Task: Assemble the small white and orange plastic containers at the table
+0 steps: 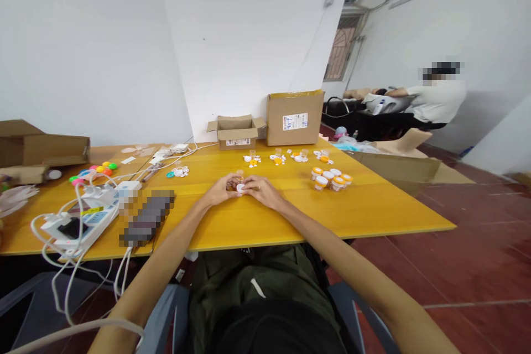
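A pale wall point(249, 33) closes off the table's point(373, 215) far side; red floor point(477, 243) opens past its right end. Open yellow wood reaches from mid-table to the near edge and the right corner. A big carton point(292, 130) and a small carton point(233, 135) stand at the table's far side, jars point(321, 182) right of its middle. Near its front edge, left hand point(222, 191) and right hand point(262, 190) pinch a round white disc point(240, 188) between their fingertips.

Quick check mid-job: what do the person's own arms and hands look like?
The left hand and right hand are bare, with no gloves. The left forearm and right forearm taper toward the hands and show no sleeve, watch or bracelet.
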Demonstrator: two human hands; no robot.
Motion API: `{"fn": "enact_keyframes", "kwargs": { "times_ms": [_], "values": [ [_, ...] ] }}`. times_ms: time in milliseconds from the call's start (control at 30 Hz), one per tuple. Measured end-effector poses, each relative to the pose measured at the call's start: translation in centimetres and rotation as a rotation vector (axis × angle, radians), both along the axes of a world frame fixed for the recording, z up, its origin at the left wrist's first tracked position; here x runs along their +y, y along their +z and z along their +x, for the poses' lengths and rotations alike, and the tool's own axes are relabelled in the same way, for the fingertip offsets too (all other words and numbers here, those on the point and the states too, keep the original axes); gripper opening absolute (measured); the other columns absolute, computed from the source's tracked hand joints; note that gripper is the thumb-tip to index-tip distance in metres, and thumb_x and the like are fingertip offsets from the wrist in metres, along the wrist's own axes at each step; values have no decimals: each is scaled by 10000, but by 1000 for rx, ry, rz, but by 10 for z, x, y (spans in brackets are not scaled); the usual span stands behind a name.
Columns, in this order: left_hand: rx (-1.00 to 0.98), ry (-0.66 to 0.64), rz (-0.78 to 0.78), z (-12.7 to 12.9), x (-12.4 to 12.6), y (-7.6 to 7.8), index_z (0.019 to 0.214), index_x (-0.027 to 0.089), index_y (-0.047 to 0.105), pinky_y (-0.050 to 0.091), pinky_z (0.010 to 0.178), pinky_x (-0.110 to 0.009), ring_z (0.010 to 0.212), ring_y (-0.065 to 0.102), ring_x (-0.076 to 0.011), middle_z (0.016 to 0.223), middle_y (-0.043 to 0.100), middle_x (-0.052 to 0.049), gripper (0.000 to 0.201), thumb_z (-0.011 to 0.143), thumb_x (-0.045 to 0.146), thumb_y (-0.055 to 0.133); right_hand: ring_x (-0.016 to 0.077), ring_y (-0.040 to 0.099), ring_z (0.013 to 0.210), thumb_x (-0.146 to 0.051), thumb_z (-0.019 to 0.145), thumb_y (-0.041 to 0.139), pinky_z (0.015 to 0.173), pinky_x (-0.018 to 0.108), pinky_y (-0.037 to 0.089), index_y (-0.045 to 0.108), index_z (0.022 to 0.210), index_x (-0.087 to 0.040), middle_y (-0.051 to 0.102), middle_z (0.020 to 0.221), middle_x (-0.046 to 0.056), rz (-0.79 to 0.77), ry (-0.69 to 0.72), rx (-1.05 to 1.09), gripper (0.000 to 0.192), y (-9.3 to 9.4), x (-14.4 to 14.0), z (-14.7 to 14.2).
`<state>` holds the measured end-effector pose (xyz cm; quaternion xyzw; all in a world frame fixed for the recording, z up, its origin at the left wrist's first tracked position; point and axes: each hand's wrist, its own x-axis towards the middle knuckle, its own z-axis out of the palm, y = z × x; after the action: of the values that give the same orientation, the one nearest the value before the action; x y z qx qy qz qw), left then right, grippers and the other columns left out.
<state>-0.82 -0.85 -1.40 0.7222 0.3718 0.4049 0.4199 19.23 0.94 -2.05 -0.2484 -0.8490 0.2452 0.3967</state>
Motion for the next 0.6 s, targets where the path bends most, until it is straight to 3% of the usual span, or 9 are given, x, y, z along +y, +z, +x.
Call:
{"fn": "enact_keyframes", "kwargs": {
  "times_ms": [600],
  "values": [
    [37,34,9,2,-5,8,1054,174,618,512,823,-331,873,647,-186,966,693,-54,537,603,334,862,203,677,957,-226,831,704,881,333,516,788,882,-258,719,1021,63,58,-15,-49,103,3,-2,0]
  ]
}}
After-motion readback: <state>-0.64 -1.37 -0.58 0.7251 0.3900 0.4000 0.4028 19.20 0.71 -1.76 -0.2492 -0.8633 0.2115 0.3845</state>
